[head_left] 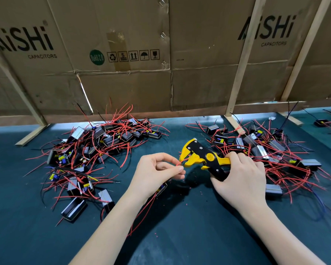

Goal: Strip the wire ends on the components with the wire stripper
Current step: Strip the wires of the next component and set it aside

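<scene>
- Now your right hand (241,175) is wrapped around the black and yellow handles of the wire stripper (203,156), fingers curled over them, with the tool's head pointing left toward your other hand.
- Your left hand (157,173) pinches a red wire (181,162) between thumb and forefinger, and the wire's free end sits right at the stripper's yellow head, between its two halves; whether they have bitten down on it I cannot tell.
- Under your left wrist hangs the component (161,188) that this wire belongs to, mostly hidden by the hand, with more red leads trailing down and to the left over the mat.
- Both hands hover above the dark green mat (180,236), roughly midway between two heaps.
- Small red specks (187,203) lie scattered on the mat just below and between your hands.
- To your left lies the left pile (96,150) of small black boxed components, tangled with red and black leads, some showing yellow and blue parts inside.
- To your right lies the right pile (266,150) of the same parts, its nearest leads touching or running just behind your right hand.
- At the far right edge of the mat one more component (320,122) sits apart from the heaps.
- Behind everything stands a cardboard wall (141,54) printed with "AiSHi CAPACITORS", braced by pale wooden slats (241,64) that rest on the mat.
</scene>
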Motion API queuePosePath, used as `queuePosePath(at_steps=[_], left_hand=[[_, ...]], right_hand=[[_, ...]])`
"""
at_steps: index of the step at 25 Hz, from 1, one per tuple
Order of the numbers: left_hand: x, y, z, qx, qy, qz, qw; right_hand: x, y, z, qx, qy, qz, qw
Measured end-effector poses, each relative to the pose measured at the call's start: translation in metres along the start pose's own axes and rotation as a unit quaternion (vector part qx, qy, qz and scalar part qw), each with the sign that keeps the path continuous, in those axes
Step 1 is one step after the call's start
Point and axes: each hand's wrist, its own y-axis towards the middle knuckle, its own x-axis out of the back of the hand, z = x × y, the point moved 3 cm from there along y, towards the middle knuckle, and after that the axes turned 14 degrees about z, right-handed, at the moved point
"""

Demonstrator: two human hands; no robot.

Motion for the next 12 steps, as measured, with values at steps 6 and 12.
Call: queuePosePath(at_steps=[6,12], left_hand=[[-0.0042,-0.0002,-0.0003,0.019,-0.006,-0.011,1.000],[-0.0003,0.0002,-0.0009,0.026,-0.011,-0.001,1.000]], right_hand=[[0.0038,-0.0007,0.0002,0.012,-0.005,-0.007,1.000],[0.0046,-0.0013,0.0013,0.023,0.011,-0.016,1.000]])
